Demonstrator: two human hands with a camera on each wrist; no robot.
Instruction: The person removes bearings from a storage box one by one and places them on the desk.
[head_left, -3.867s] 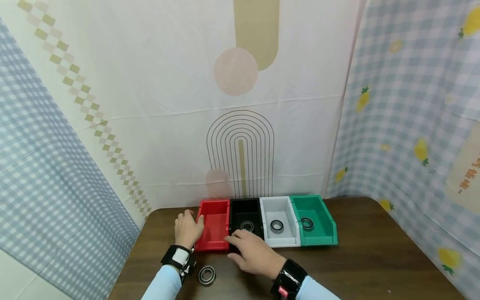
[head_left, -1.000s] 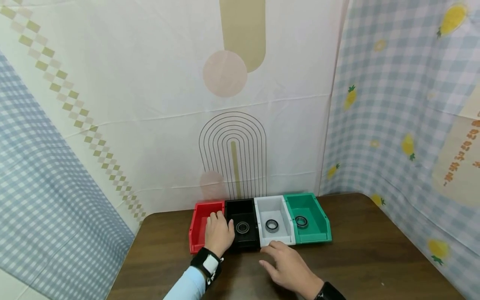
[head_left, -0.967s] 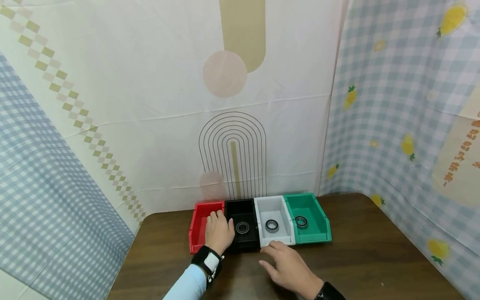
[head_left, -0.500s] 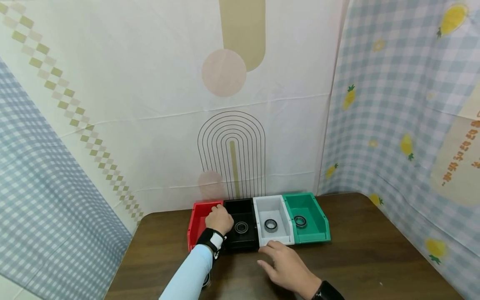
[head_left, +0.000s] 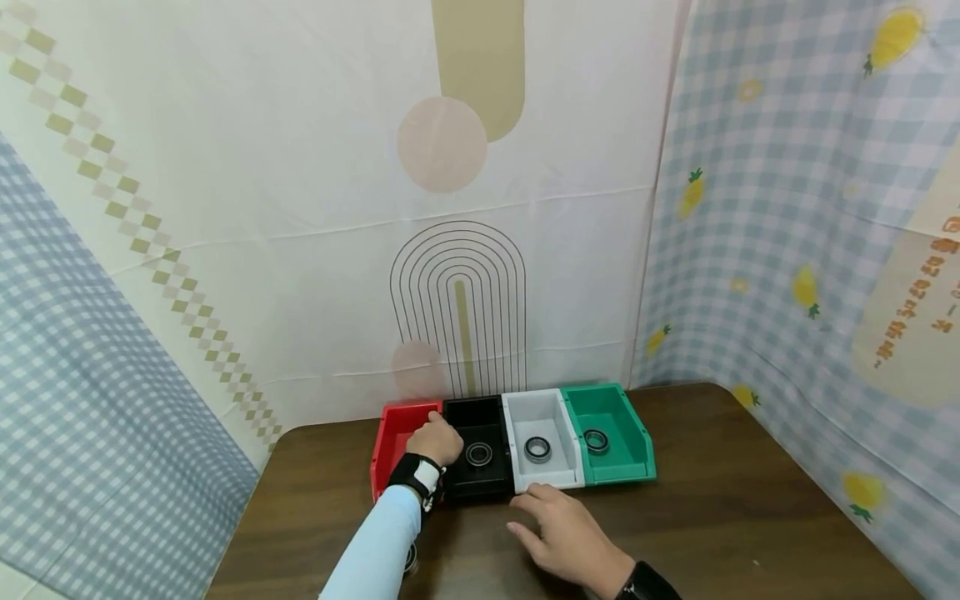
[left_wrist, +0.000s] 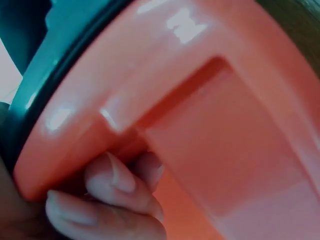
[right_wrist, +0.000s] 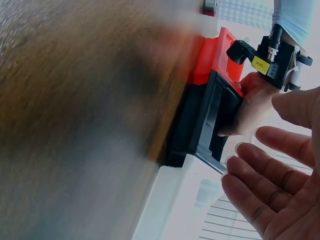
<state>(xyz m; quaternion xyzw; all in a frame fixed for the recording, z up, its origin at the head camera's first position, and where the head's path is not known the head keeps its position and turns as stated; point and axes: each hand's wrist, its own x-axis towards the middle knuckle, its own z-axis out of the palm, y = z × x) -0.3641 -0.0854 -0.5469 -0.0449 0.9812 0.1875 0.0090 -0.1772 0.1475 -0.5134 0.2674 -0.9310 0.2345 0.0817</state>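
My left hand (head_left: 437,440) reaches over the wall between the red bin (head_left: 386,454) and the black bin (head_left: 480,483). In the left wrist view its curled fingers (left_wrist: 107,215) grip the red bin's side wall under the rim. My right hand (head_left: 566,533), fingers loosely extended and holding nothing, is at the front of the white bin (head_left: 573,462). One ball bearing each lies in the black bin (bearing (head_left: 478,446)), the white bin (bearing (head_left: 537,440)) and the green bin (bearing (head_left: 596,432)). Another bearing (head_left: 412,560) on the table is partly hidden by my left sleeve.
The green bin (head_left: 633,446) ends the row of joined bins on the right. They stand at the back of the brown wooden table (head_left: 720,508), close to a patterned cloth (head_left: 330,333). Checked cloths hang on both sides.
My left hand has moved from the red bin's left side to its right wall, its fingers curling further over the last second. My right hand earlier went from the black bin to the white bin's front.
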